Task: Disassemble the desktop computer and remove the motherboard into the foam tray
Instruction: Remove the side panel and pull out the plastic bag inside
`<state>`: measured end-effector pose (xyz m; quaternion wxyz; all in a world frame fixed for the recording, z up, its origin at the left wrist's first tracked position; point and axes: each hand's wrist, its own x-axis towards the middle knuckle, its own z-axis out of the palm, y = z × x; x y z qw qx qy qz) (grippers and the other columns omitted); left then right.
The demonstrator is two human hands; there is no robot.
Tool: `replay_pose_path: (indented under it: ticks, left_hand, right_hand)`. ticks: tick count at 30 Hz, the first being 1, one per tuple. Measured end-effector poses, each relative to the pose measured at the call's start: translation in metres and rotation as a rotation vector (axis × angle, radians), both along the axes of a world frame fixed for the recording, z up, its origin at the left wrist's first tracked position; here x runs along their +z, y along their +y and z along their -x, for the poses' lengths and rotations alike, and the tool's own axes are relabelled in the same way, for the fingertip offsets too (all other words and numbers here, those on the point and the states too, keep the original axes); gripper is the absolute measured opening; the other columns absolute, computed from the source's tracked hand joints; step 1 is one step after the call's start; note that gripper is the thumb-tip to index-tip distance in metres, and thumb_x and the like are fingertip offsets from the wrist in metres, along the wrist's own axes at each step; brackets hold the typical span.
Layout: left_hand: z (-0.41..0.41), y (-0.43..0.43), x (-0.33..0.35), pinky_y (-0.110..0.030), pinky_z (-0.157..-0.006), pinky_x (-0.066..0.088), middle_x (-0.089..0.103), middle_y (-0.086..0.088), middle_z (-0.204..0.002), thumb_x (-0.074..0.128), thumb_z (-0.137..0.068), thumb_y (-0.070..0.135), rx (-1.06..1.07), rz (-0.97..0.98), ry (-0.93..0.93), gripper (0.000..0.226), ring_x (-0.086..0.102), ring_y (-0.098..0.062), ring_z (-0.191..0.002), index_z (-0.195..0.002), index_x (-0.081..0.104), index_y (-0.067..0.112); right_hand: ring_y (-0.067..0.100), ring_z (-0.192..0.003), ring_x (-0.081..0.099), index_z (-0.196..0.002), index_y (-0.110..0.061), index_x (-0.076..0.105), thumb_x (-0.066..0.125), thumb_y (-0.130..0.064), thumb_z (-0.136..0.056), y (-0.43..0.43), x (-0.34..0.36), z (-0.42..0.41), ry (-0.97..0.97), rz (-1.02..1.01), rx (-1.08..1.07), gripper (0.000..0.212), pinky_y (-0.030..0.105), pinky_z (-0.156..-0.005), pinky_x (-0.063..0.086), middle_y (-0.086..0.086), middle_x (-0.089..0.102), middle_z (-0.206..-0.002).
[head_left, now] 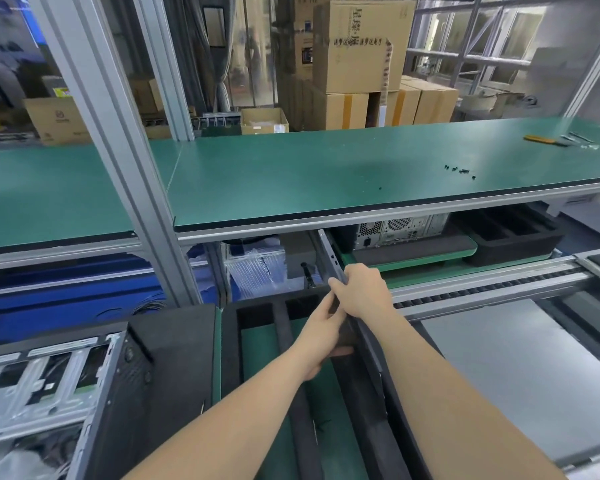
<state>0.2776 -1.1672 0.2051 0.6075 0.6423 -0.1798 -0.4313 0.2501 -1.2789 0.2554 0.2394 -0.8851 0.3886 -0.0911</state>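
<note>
The opened computer (49, 382) lies at the near left corner of the bench (216, 358), beside the foam tray (229, 341). Both forearms stretch forward: the left grip (321, 327) pinches a metal panel (369, 351) low down, and the right grip (361, 292) curls over its top edge.

A green shelf (291, 174) spans the middle of the frame, with small black screws (459, 169) scattered on its right part and a yellow-handled tool (541, 139) lying farther right. Stacked cardboard boxes (361, 46) stand behind it at top centre. An aluminium post (118, 150) slants down the left. Under the shelf lie clear plastic bags (253, 268) and, at left, a blue bin (66, 292). A roller track (482, 289) runs along the right.
</note>
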Motion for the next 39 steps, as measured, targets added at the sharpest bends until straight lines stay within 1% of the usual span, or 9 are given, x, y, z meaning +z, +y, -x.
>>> replay_pose_path:
  ticks: [3, 7, 19, 24, 30, 32, 35, 37, 39]
  left_hand:
    - [-0.007, 0.016, 0.011, -0.044, -0.089, 0.063, 0.074, 0.010, -0.117, 0.055, -0.104, 0.039, -0.013, -0.003, -0.061, 0.030, 0.073, -0.021, -0.104, -0.133, 0.057, 0.048]
    - [-0.021, 0.056, 0.034, -0.050, -0.093, 0.060, 0.080, -0.001, -0.094, 0.049, -0.099, 0.013, 0.032, -0.016, -0.183, 0.027, 0.076, -0.019, -0.087, -0.111, 0.069, 0.028]
    - [-0.081, 0.324, 0.060, -0.031, -0.063, 0.058, 0.075, 0.004, -0.068, 0.051, -0.088, 0.018, 0.094, -0.200, -0.688, 0.026, 0.071, -0.008, -0.064, -0.077, 0.074, 0.025]
    - [-0.111, 0.455, 0.059, -0.027, -0.070, 0.055, 0.071, 0.009, -0.072, 0.057, -0.086, 0.011, 0.044, -0.410, -0.872, 0.026, 0.070, -0.012, -0.076, -0.073, 0.073, 0.028]
    - [-0.119, 0.561, 0.030, -0.034, -0.082, 0.057, 0.074, 0.003, -0.094, 0.058, -0.086, 0.018, 0.101, -0.680, -0.936, 0.020, 0.068, -0.022, -0.092, -0.092, 0.075, 0.025]
    - [-0.116, 0.580, 0.013, -0.038, -0.091, 0.052, 0.070, 0.000, -0.108, 0.059, -0.082, 0.026, 0.005, -0.839, -1.011, 0.027, 0.065, -0.025, -0.102, -0.108, 0.067, 0.026]
    - [-0.109, 0.596, -0.013, -0.046, -0.100, 0.036, 0.060, -0.001, -0.120, 0.057, -0.074, 0.034, -0.267, -1.018, -1.079, 0.060, 0.055, -0.027, -0.117, -0.133, 0.049, 0.027]
    - [-0.105, 0.601, -0.027, -0.046, -0.101, 0.032, 0.061, 0.001, -0.121, 0.057, -0.075, 0.041, -0.295, -1.037, -1.177, 0.064, 0.052, -0.026, -0.117, -0.137, 0.046, 0.028]
    - [-0.105, 0.604, -0.033, -0.043, -0.101, 0.030, 0.062, 0.007, -0.113, 0.062, -0.082, 0.041, -0.166, -0.958, -1.248, 0.045, 0.055, -0.022, -0.113, -0.125, 0.054, 0.033]
  right_hand:
    - [0.031, -0.097, 0.063, -0.115, -0.016, 0.042, 0.065, -0.039, -0.096, 0.020, 0.008, 0.000, -0.048, 0.110, -0.032, 0.038, 0.043, -0.077, 0.056, 0.008, 0.060, -0.109]
    - [0.027, -0.114, 0.053, -0.118, -0.014, 0.048, 0.067, -0.026, -0.093, 0.067, 0.020, -0.010, -0.247, 0.214, 0.090, 0.033, 0.040, -0.092, 0.050, 0.008, 0.056, -0.123]
    - [0.020, -0.083, 0.061, -0.101, -0.016, 0.068, 0.057, -0.029, -0.100, 0.319, 0.030, -0.042, -0.322, 0.022, 0.296, 0.017, 0.030, -0.068, 0.042, 0.001, 0.069, -0.092]
    - [0.020, -0.083, 0.063, -0.103, -0.023, 0.066, 0.063, -0.035, -0.095, 0.436, 0.014, -0.045, -0.204, -0.084, 0.434, 0.015, 0.027, -0.061, 0.043, -0.002, 0.071, -0.090]
    - [0.019, -0.057, 0.071, -0.110, -0.001, 0.059, 0.054, -0.052, -0.097, 0.523, -0.031, -0.050, 0.364, -0.243, 0.400, 0.053, 0.018, -0.044, 0.047, 0.011, 0.066, -0.080]
    - [0.027, -0.094, 0.075, -0.142, 0.003, 0.046, 0.055, -0.064, -0.093, 0.538, -0.050, -0.051, 0.435, -0.306, 0.336, 0.084, 0.033, -0.078, 0.062, 0.020, 0.068, -0.117]
    - [0.035, -0.144, 0.040, -0.162, -0.002, 0.000, 0.077, -0.063, -0.082, 0.553, -0.069, -0.047, 0.288, -0.517, 0.166, 0.127, 0.044, -0.115, 0.042, 0.018, 0.028, -0.163]
    - [0.034, -0.143, 0.040, -0.161, -0.004, -0.003, 0.086, -0.042, -0.082, 0.554, -0.073, -0.045, 0.184, -0.679, 0.070, 0.125, 0.040, -0.106, 0.045, 0.016, 0.030, -0.161]
    - [0.031, -0.122, 0.056, -0.154, -0.003, 0.025, 0.077, -0.023, -0.089, 0.548, -0.071, -0.044, 0.196, -0.601, 0.065, 0.085, 0.036, -0.083, 0.050, 0.015, 0.051, -0.140]
